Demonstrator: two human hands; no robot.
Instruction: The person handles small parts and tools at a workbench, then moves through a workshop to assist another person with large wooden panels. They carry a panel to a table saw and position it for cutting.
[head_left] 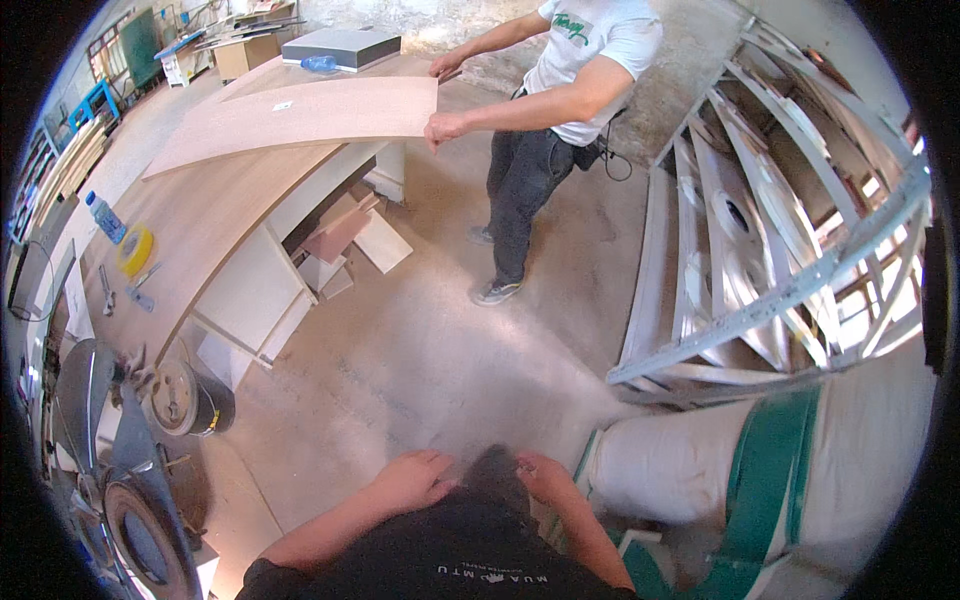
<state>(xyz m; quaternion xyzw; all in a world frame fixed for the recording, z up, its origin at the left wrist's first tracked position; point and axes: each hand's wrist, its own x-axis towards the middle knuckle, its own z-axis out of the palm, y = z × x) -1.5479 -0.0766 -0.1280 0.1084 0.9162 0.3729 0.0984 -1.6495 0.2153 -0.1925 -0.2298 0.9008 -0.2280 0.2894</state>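
My left hand point(415, 478) is low in the picture, just in front of my dark shirt point(440, 540). Its fingers are stretched out and I see nothing in them. To its right, my right hand point(543, 476) has its fingers curled in together; whatever they may hold is too small to make out. Neither hand touches the workbench. Across from me, a person in a white T-shirt point(598, 45) has both hands on the right end of a thin pinkish wood panel point(330, 112), which lies over the far part of the wood-topped workbench point(215, 235).
On the bench are a blue bottle point(105, 215), yellow tape point(134, 250) and a wrench point(106, 290). A dark bucket point(190, 398) and a machine with a wheel point(140, 535) stand at the left. A metal rack of boards point(740, 220) and a white-and-green dust bag point(660, 465) are at the right.
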